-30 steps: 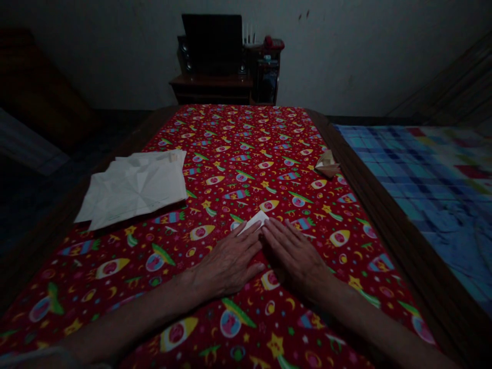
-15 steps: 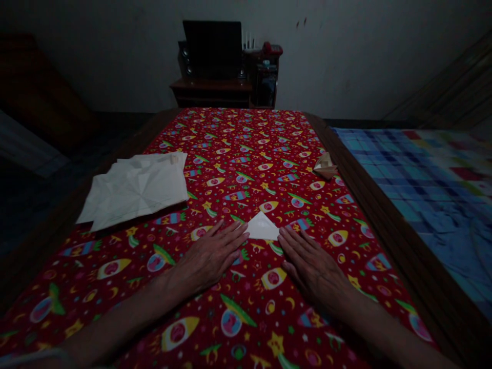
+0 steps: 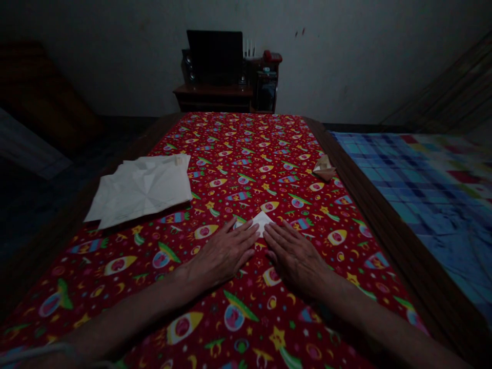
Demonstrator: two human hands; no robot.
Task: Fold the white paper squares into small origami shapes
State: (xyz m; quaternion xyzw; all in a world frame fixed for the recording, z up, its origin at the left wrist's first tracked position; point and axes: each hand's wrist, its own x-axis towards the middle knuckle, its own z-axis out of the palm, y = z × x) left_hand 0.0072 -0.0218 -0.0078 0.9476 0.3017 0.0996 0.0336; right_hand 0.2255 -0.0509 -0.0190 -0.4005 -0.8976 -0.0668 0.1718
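A small folded piece of white paper point(image 3: 262, 218) lies on the red patterned cloth point(image 3: 246, 179), its pointed top facing away from me. My left hand point(image 3: 226, 251) rests flat with its fingertips over the paper's left part. From the other side, my right hand point(image 3: 298, 253) lies flat, fingers stretched out, on the paper's right part. Both hands are open, and their fingers cover much of the paper's lower edge and corners.
A stack of creased white sheets point(image 3: 146, 189) lies to the left. Near the right edge sits a folded brownish paper piece point(image 3: 324, 168). Beyond the cloth stands a cabinet point(image 3: 213, 95) with a dark screen point(image 3: 215, 57). Blue checked bedding point(image 3: 384, 174) spreads to the right.
Both hands have slid inward over the paper from its left and right corners, so their fingertips are closer together. The view has tilted slightly upward.
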